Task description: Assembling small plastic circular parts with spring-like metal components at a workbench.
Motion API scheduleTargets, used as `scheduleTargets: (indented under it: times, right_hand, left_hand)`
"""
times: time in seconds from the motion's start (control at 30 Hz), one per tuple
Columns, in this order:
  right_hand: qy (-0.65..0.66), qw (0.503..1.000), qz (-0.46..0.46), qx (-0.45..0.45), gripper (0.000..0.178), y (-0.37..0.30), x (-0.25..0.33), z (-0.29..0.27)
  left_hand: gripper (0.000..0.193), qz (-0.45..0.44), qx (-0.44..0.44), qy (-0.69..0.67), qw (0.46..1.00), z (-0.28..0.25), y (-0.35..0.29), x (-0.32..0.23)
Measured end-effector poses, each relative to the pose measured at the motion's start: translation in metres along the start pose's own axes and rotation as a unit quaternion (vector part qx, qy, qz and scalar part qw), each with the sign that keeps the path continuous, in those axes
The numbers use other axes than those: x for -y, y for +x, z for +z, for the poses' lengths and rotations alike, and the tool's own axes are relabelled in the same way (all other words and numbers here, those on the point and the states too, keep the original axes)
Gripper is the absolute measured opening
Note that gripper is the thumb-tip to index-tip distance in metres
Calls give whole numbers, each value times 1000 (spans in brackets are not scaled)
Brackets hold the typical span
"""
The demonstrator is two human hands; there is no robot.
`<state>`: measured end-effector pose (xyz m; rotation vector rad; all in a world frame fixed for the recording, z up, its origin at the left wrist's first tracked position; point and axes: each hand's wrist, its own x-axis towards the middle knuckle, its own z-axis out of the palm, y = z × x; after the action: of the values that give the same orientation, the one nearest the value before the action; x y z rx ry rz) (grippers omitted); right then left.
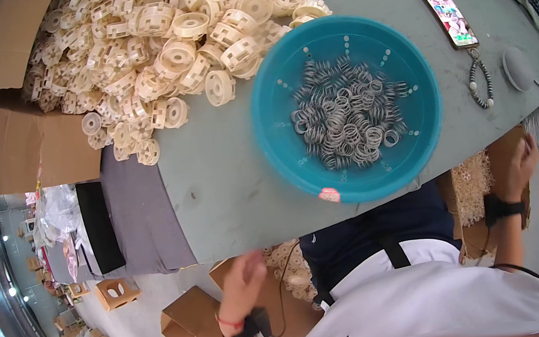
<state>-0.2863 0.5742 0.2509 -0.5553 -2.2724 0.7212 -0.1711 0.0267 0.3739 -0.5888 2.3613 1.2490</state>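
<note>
Shirt (403,302): white, with dark straps, closest to the lens at the lower edge.
Left hand (243,278): below the surface's near edge, blurred, above cardboard boxes (192,325) on the floor; a black band and a red cord sit at the wrist. Fingers (250,262) look loosely curled, but the blur hides whether they grip anything.
Cardboard (4,140): flattened flaps at the far left, partly under the spools.
Spools (171,36): a big heap of cream plastic wheels with slotted rims, spilling across the far left part of the grey surface (214,177); a few touch the basin's rim.
Basin (344,107): round, teal, holed, on the surface near its front edge, between the two hands.
Springs (346,117): grey metal coils piled in the middle of the basin.
Phone (447,15): lying flat to the right of the basin, screen lit.
Beads (479,82): a small string just below the phone.
Right hand (519,164): at the surface's right edge, by a box of cream parts; its fingers face away, so I cannot tell their state.
</note>
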Motion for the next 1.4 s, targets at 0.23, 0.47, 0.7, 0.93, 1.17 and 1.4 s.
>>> scheduleTargets:
  times: [0.23,0.47,0.7,0.93,1.17,1.4]
  right_hand:
    - [215,928,-294,72,31,-25,192,50]
    - [289,880,-330,181,28,-60,235,55]
    - [285,864,-341,238,30,-49,235,49]
    - [437,812,-166,349,29,-43,285,62]
    - [447,816,-127,345,30,-45,277,66]
    - [421,827,-212,307,31,-44,279,65]
  left_hand:
    - [38,303,-293,207,883,-20,186,-94]
    - [34,179,-346,216,895,-22,256,-70]
    - [48,321,-143,-472,809,15,137,-99]
    - [54,262,137,-493,818,76,102,-141]
    - [50,258,-38,-402,878,104,115,-159]
    - [41,293,-79,-344,888,107,115,-152]
